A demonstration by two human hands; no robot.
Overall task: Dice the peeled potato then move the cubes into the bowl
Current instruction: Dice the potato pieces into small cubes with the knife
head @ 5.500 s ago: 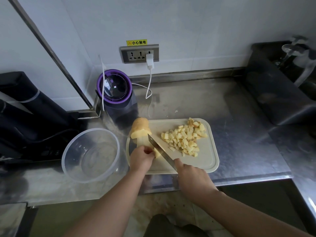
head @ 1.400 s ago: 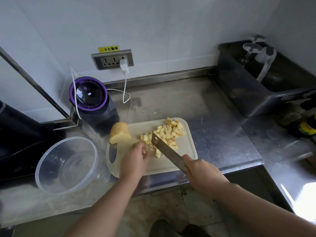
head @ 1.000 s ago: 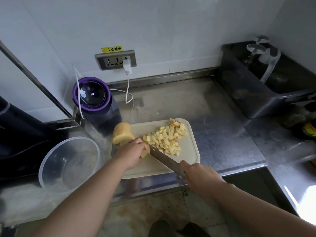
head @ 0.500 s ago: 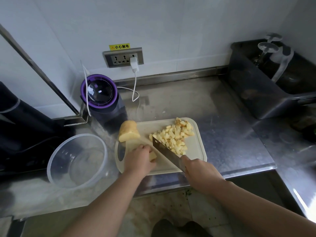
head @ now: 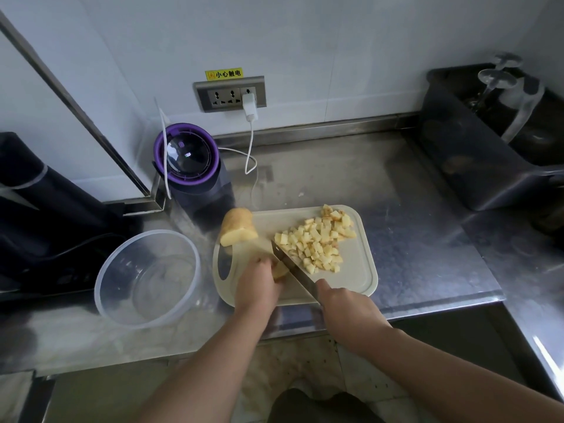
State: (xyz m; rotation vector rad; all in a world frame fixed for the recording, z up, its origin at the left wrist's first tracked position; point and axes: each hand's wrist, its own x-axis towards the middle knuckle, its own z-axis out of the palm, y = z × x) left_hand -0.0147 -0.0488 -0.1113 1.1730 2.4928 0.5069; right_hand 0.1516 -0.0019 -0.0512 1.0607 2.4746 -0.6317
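Steel knife (head: 294, 270): gripped in right hand (head: 345, 306), blade against slice (head: 280, 269).
Left hand (head: 256, 283): fingers curled, pinning slice for cutting.
Cubes (head: 317, 242): heaped by board (head: 357, 270)'s right edge, leaving cutting room.

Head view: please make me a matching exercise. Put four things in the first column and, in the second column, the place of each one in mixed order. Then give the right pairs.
Things
1. bowl
2. potato cubes
3. small potato piece
4. knife

Places
A. gripped by the right hand
B. heaped on the right part of the cutting board
C. on the counter, left of the board
D. held by the left hand, beside the blade

Pairs: 1-C, 2-B, 3-D, 4-A
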